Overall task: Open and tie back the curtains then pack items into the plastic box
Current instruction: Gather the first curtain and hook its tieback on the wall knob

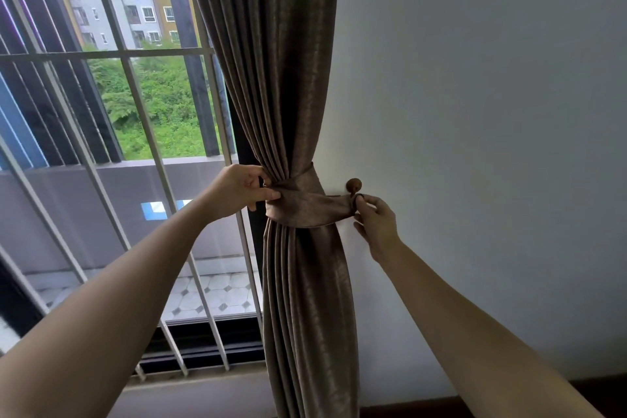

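Curtain (271,78) hangs bunched, tieback (305,210) wrapped around it. My left hand (242,190) pinches the tieback's left edge; my right hand (375,224) pinches its loop just under the knob (353,185).

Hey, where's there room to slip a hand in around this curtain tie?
Bare wall right of the curtain, above and below the knob. Crowded at the knob, where the right hand pinches the tie, and where the left hand grips it by the window bars.

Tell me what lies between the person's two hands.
Head view: the brown fabric tie-back band, wrapped round the gathered brown curtain, runs from left hand to right hand.
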